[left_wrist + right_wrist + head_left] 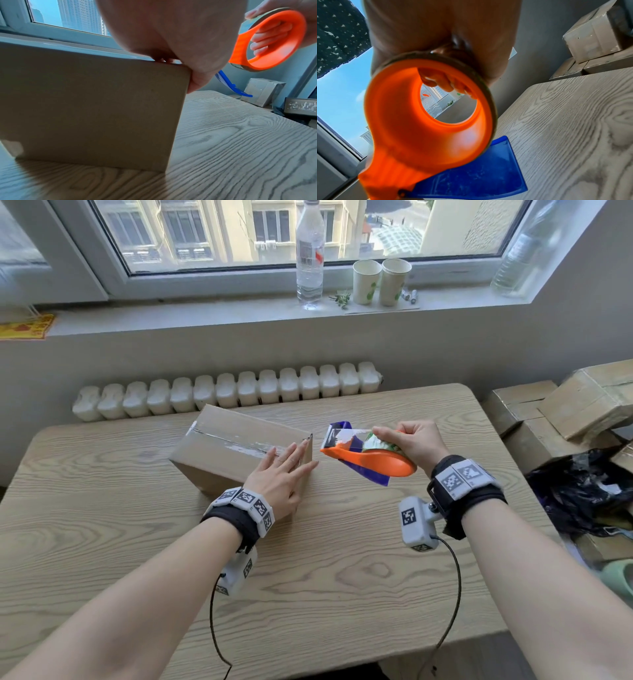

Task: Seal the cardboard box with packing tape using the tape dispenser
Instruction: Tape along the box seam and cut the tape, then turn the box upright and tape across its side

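Observation:
A brown cardboard box (222,450) lies on the wooden table (342,577), with clear tape along its top seam. My left hand (284,474) rests flat on the box's near right corner, fingers straight. In the left wrist view the box's side (94,108) fills the left, and the palm (171,33) presses its top edge. My right hand (411,441) grips the orange tape dispenser (376,462) in the air just right of the box, fingers through its ring. A blue flap hangs under the dispenser (423,135). The dispenser (271,40) is apart from the box.
Several taped cardboard boxes (582,405) and a dark plastic bag (582,494) crowd the table's right side. On the windowsill stand a water bottle (310,254) and two paper cups (380,282). A white radiator (226,393) runs behind the table.

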Tool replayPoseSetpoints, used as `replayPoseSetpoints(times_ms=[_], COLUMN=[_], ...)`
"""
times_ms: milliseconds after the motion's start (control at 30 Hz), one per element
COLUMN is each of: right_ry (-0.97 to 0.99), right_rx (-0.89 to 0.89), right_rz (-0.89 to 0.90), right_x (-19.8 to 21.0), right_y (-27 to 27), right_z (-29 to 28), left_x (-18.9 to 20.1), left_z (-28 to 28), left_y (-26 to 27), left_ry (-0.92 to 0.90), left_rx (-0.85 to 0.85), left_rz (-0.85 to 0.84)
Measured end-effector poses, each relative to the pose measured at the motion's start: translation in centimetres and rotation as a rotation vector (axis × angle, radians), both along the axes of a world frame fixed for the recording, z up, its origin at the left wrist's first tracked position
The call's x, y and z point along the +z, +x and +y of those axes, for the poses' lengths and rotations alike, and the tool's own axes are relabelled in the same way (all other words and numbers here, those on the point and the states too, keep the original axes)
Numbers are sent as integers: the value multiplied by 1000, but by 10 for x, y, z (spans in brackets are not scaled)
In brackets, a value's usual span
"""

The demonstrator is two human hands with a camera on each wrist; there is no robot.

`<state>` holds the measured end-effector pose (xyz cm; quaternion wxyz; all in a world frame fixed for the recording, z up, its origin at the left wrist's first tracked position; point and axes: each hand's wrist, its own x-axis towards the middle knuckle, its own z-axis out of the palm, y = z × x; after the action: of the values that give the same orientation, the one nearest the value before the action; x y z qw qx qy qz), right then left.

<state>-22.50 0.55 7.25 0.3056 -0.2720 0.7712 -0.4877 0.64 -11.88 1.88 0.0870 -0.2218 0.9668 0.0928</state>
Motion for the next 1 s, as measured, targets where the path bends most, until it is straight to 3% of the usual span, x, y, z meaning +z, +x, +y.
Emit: replayPoseSetpoints(times_ms=[233, 733, 867, 1000], right_ry=[14, 64, 101, 155], right_rx=[-25, -24, 43, 188], right_rz=[-18, 1, 56, 142], right_x=[4, 19, 26, 46], right_y=[9, 16, 21, 35], right_z=[4, 13, 11, -6], left_x=[2, 15, 18, 57], left_z=[8, -8, -10, -9], left_y=[17, 46, 47, 26], left_ry=[39, 118, 232, 292], left_rx=[156, 85, 166, 215], left_rz=[25, -47, 59, 302])
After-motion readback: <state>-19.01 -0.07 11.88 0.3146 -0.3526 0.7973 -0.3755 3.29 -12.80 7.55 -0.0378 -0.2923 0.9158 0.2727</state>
